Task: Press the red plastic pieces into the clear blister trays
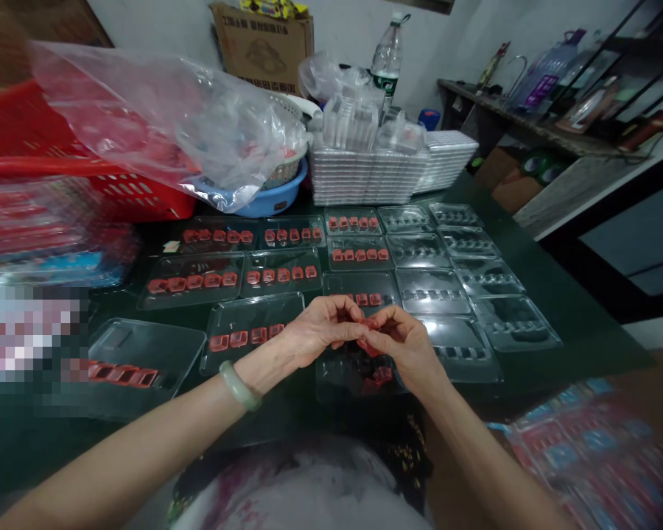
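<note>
My left hand [323,327] and my right hand [401,342] meet over the dark green table [535,283], both with fingers pinched on small red plastic pieces [367,324]. More red pieces lie in the clear tray [342,375] just under my hands. A pale green bangle [239,386] sits on my left wrist. Several clear blister trays spread in rows ahead: those on the left, like one tray [279,272], hold rows of red pieces, while those on the right, like another tray [432,288], hold none.
A stack of clear trays [365,177] stands at the back centre beside a water bottle [387,59]. A red basket [60,154] with a plastic bag [188,125] and a blue bowl [276,197] sit back left. Packaged goods [586,442] lie at the lower right.
</note>
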`<state>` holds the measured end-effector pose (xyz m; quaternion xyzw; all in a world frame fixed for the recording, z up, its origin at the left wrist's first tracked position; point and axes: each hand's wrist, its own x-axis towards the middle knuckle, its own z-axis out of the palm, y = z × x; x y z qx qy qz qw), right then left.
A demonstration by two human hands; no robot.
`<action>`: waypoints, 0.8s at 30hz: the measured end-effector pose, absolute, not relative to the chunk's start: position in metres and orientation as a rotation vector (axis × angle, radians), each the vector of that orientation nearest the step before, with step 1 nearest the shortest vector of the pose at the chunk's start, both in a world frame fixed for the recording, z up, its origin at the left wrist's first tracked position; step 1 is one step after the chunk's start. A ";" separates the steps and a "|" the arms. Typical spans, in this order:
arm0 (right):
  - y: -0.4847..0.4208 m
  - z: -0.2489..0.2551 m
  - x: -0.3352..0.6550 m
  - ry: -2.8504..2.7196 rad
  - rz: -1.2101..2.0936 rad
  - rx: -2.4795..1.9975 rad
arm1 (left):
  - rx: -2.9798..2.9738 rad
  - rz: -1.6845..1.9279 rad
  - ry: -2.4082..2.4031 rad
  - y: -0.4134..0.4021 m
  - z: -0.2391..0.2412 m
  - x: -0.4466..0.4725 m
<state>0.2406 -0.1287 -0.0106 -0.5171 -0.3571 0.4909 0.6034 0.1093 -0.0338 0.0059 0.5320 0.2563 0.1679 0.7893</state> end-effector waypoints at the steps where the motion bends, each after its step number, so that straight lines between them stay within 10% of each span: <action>1: -0.128 -0.012 0.241 -0.827 1.126 -1.202 | 1.158 0.372 0.564 -0.033 0.007 0.109; 11: -0.119 -0.019 0.243 -1.023 1.060 -1.352 | 1.025 0.398 0.509 -0.027 0.011 0.106; 24: -0.128 -0.013 0.233 -1.512 0.110 -1.672 | 0.558 0.439 0.756 -0.030 0.005 0.118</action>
